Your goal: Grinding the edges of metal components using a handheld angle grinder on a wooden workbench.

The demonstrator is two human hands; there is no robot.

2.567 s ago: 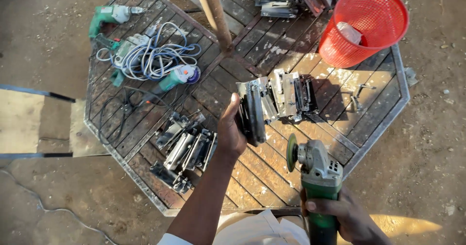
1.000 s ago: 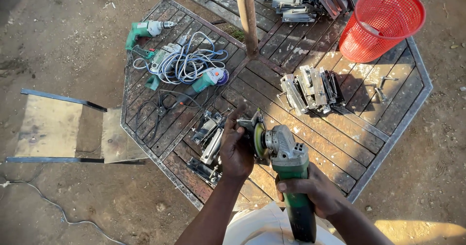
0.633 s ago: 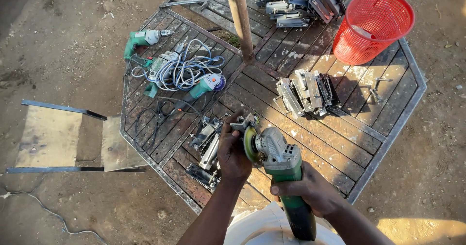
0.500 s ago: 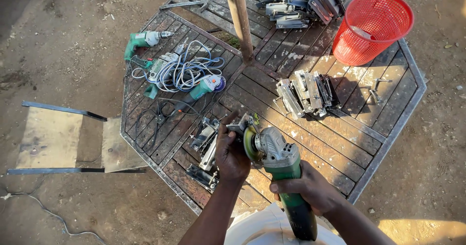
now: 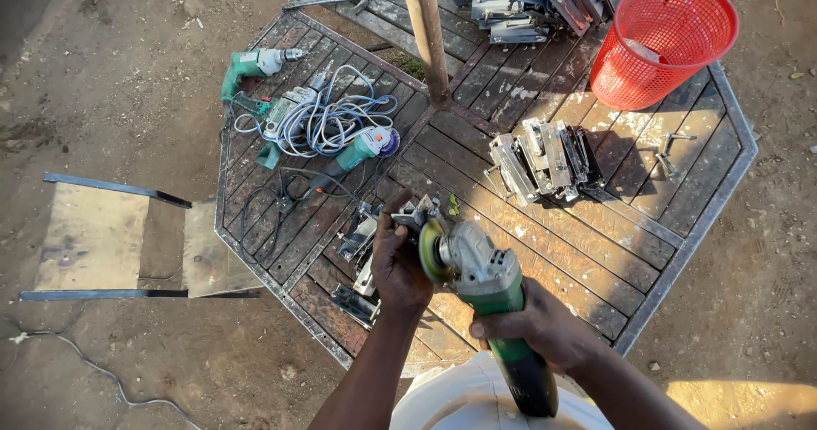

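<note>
Right hand [image 5: 540,328] grips green grinder [image 5: 481,281]; left hand [image 5: 398,260] clamps metal bracket [image 5: 415,215] at disc (grinding under way, several brackets left).

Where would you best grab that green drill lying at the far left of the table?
By its handle, I'd say, coming from the table's left edge. The green drill lies flat with its metal chuck pointing right, toward the coiled white cable, so the green handle end sits nearest the edge, and it looks free of the cable.
</note>
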